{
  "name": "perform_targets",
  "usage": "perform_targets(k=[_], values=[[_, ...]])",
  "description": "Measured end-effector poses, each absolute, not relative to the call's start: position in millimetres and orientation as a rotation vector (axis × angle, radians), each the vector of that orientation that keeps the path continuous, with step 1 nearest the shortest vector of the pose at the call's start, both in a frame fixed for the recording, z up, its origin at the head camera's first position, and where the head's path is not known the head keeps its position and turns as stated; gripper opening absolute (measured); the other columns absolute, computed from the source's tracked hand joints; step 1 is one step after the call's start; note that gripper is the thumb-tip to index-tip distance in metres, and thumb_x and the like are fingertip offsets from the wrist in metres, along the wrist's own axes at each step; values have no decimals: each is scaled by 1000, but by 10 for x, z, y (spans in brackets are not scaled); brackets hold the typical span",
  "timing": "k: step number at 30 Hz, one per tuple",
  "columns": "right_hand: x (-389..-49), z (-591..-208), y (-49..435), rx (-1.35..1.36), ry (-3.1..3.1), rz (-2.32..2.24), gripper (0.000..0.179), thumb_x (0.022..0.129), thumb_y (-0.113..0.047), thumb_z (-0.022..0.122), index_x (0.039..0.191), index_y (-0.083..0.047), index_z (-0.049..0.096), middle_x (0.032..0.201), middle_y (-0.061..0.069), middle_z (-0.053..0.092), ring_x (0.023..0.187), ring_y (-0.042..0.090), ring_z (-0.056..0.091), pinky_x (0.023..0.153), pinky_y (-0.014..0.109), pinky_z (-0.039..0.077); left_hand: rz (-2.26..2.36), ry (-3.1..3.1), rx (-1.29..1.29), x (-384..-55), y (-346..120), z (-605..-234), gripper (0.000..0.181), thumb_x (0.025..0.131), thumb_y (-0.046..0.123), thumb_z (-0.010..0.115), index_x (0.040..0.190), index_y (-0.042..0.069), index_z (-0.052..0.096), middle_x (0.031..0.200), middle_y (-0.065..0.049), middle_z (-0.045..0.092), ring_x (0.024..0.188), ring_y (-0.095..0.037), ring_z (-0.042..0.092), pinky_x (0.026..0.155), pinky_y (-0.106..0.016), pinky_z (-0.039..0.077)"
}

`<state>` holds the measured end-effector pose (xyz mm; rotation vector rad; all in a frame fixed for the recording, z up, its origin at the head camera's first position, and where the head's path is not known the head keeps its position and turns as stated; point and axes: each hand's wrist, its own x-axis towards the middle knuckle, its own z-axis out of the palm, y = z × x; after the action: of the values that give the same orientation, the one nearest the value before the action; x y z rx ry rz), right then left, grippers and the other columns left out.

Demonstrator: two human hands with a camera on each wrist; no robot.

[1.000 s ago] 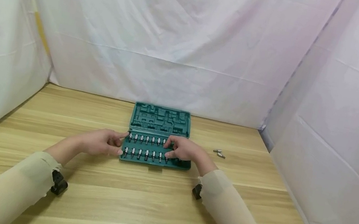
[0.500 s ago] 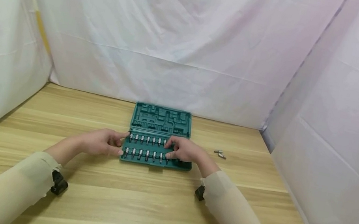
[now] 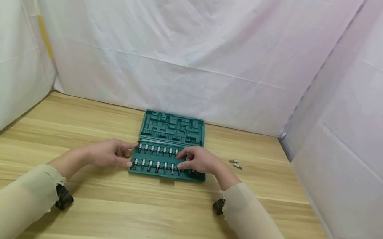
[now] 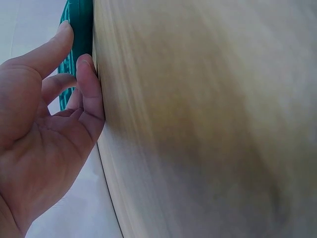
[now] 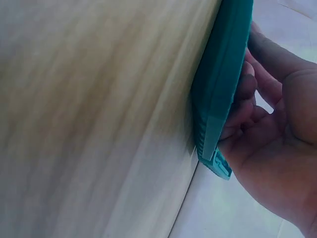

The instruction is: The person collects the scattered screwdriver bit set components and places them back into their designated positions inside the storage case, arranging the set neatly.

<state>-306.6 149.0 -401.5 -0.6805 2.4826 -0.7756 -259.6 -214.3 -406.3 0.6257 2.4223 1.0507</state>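
Note:
A green plastic case (image 3: 152, 174) lies unfolded on the table, its base holding two rows of bit sockets (image 3: 157, 166). My left hand (image 3: 109, 152) is at the case's left side. In the left wrist view, its thumb touches the edge and the other fingers bend loosely by the side wall. Over the right part of the base rests my right hand (image 3: 201, 160), index fingertip by the far row, thumb by the near row, with a gap between them. That hand hides the right-end sockets. Its remaining fingers bend against the case's top face in the right wrist view.
Two loose bit sockets (image 3: 235, 164) lie on the wooden table (image 3: 144, 213), right of the case. The moulded lid (image 3: 173, 128) leans back towards a white cloth wall (image 3: 173, 48). More white cloth hangs at both sides.
Both hands keep their places on the case. The picture shifts slightly, and the right forearm swings a little to the right. The loose sockets stay put.

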Motion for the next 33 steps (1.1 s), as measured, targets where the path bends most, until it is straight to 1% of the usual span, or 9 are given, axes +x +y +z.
perform_targets(k=[3,8,11,15,20,22,26,30,33], values=[[-3070,-3999,1555,-720,2491,-792,32,107,-38,74,135,-23,74,97,0,70,75,15,56,76,35,50,1051,2427,624,-2589,-2145,-4046,84,105,26,77,171,2,32,126,-17,69,95,-19,65,80,-34,59],[-3057,-3949,1755,-729,2487,-896,32,110,-38,69,136,-21,75,111,0,75,92,18,67,84,38,56,1051,2429,628,-2581,-2141,-4058,83,105,25,77,171,3,33,125,-17,69,91,-19,65,79,-34,58],[-3060,-3916,1917,-689,2509,-969,33,109,-39,70,135,-19,76,117,1,76,99,19,66,86,38,56,1052,2429,634,-2585,-2139,-4062,82,106,25,76,171,3,33,124,-17,69,90,-20,65,78,-33,57],[-3100,-3917,2172,-622,2570,-1030,32,108,-41,71,130,-20,79,120,2,77,100,21,65,83,38,55,1050,2429,641,-2593,-2145,-4068,82,106,24,76,171,2,32,124,-17,69,91,-20,65,78,-33,58],[-3116,-3895,2505,-536,2614,-1054,38,107,-43,71,132,-15,78,128,4,76,111,22,69,90,37,57,1041,2438,645,-2607,-2156,-4079,82,106,25,76,171,2,32,124,-17,69,91,-19,64,78,-33,57],[-3117,-3899,2642,-517,2643,-1033,40,108,-43,71,133,-12,77,128,5,76,110,22,68,90,36,57,1038,2440,644,-2611,-2157,-4081,83,106,25,76,171,2,32,125,-17,69,91,-19,64,78,-33,57],[-3143,-3944,2925,-480,2718,-972,36,107,-40,72,131,-14,78,117,6,77,101,21,66,86,36,56,1036,2434,645,-2612,-2158,-4086,83,106,26,76,172,3,31,126,-17,69,92,-19,65,79,-34,58],[-3148,-3970,3159,-431,2765,-952,28,106,-30,75,128,-14,79,107,7,76,95,21,66,82,36,55,1041,2419,646,-2611,-2155,-4087,84,106,26,76,173,4,29,126,-17,69,94,-19,65,81,-36,58],[-3137,-3976,3283,-420,2790,-918,23,105,-23,75,124,-13,81,104,7,77,94,20,64,82,35,53,1048,2413,644,-2609,-2152,-4084,84,106,25,76,173,4,29,126,-17,69,93,-20,65,80,-36,58]])
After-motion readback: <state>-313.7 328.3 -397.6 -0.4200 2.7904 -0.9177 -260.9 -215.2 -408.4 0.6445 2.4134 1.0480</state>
